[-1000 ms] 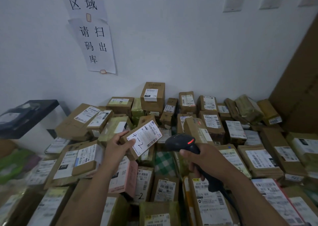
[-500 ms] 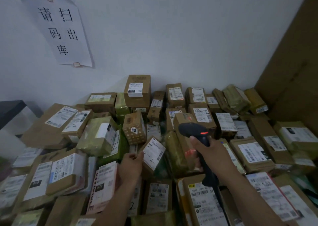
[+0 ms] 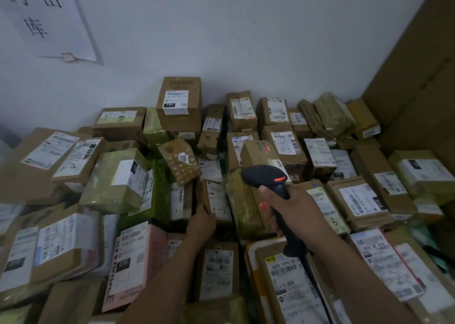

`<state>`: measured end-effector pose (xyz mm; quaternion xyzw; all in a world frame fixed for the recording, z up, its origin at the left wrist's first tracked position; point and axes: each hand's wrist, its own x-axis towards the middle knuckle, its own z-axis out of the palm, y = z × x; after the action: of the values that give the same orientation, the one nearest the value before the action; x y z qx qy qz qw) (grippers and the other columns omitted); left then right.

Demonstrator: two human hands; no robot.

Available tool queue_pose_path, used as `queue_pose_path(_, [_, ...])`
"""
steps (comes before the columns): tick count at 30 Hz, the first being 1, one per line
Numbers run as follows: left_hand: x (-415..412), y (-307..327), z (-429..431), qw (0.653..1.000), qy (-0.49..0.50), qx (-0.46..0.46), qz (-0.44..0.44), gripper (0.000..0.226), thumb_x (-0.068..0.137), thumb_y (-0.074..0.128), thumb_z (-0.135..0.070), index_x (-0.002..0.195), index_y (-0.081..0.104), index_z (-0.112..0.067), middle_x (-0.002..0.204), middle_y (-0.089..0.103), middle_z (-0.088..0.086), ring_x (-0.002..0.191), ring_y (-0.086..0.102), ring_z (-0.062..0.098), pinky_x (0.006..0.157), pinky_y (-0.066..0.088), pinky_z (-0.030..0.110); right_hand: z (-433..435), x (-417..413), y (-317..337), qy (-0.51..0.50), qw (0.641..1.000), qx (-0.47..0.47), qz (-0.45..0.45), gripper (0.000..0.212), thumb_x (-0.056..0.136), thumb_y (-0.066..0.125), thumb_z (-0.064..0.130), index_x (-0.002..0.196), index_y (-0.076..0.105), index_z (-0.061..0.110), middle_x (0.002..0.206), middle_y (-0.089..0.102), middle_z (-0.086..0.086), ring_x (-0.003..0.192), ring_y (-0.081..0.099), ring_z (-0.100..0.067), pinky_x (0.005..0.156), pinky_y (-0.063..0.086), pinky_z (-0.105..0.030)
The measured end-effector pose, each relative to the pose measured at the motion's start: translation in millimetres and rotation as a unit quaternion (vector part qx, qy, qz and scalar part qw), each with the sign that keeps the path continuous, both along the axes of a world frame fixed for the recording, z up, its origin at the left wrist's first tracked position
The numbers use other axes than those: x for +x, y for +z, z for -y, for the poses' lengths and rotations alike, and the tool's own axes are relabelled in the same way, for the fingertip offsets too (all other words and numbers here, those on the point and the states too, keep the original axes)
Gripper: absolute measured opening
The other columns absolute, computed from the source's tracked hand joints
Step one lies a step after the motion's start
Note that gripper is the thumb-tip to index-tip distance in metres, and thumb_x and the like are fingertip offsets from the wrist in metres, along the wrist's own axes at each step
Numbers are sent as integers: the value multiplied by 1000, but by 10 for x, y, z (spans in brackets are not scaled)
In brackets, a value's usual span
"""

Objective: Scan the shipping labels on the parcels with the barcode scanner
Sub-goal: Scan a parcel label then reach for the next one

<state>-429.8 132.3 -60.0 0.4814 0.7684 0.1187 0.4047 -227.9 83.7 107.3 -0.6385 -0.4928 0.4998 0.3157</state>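
Note:
A heap of cardboard parcels with white shipping labels fills the view. My left hand [image 3: 200, 222] holds the lower edge of a small brown parcel [image 3: 216, 200] whose white label bears handwritten marks; the parcel sits low among the others in the middle of the pile. My right hand [image 3: 293, 210] grips the black barcode scanner [image 3: 267, 177] by its handle, its head with a red light pointing toward the far parcels, just right of the held parcel. The scanner's cable runs down along my right forearm.
A tall box [image 3: 179, 103] stands highest at the back against the white wall. A large cardboard sheet [image 3: 418, 77] leans at the right. A pink parcel [image 3: 134, 262] lies at the lower left. A paper sign [image 3: 46, 18] hangs on the wall.
My left hand has lowered the small labelled parcel from in front of the scanner down into the pile. The scanner stays in my right hand. The camera has turned rightward and down.

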Motion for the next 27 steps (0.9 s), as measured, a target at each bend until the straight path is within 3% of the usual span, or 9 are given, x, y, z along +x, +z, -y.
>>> queue_pose_path(4, [-140,-85,-40,988,-122,-18,-89,27,101,50,-16,122,58,-2,126,62,15,114,60,27,98,48,34,-65,-4,-88,17,1000,-14,6,44,90,65,46,78,63,4,57,65,-10,51,60,-28,50,53,-34])
queue_pose_path(8, [-214,-260,11,980,-168,21,-105,61,93,65,-22,147,39,-13,141,54,9,127,53,24,102,43,34,-119,-16,-118,16,1000,-19,12,45,88,65,50,74,63,7,58,66,-10,51,61,-30,54,54,-37])
queue_pose_path(10, [-194,-315,7,964,-218,6,-151,58,96,59,-31,148,38,-17,146,48,8,130,50,23,103,43,35,-134,-31,-93,0,1000,-21,6,41,90,64,47,75,62,9,61,66,-11,50,60,-27,50,52,-34])
queue_pose_path(13, [-155,-314,-57,972,-181,38,-144,33,96,57,-31,125,59,-16,129,59,7,111,59,20,92,51,33,-170,-58,-22,-23,999,-32,-25,39,91,65,43,79,62,6,64,64,-13,44,55,-20,44,48,-29])
queue_pose_path(15, [-148,-236,-137,976,-133,99,-143,22,98,53,-26,112,64,-15,119,62,6,97,60,17,81,49,28,-216,-82,26,-15,999,-28,-19,41,91,64,42,79,61,3,60,63,-12,41,54,-19,41,48,-27])
queue_pose_path(18, [-165,-117,-360,971,-71,203,-104,18,98,55,-21,113,63,-16,111,62,4,98,60,17,78,44,25,-327,-119,25,4,1000,-19,-13,39,92,64,42,80,62,4,60,65,-8,48,59,-22,46,51,-29])
queue_pose_path(21, [-154,-88,-691,969,-50,225,-86,36,95,61,-22,130,55,-14,125,56,10,114,54,24,88,42,29,-476,-145,-28,17,1000,-15,-1,36,92,64,40,81,63,6,63,67,-8,52,62,-24,53,55,-35])
queue_pose_path(23, [-125,-129,-895,976,-36,197,-83,49,94,62,-27,138,47,-14,136,49,13,120,49,25,92,39,30,-562,-143,-77,17,1000,-13,18,32,92,64,40,83,63,9,66,69,-10,52,64,-22,53,55,-33])
queue_pose_path(27, [-39,-237,-1170,990,-28,116,-80,77,90,66,-38,151,25,-14,153,24,19,133,38,37,106,39,48,-648,-80,-169,6,999,-10,39,35,91,62,43,86,64,9,70,71,-10,57,68,-25,50,55,-28])
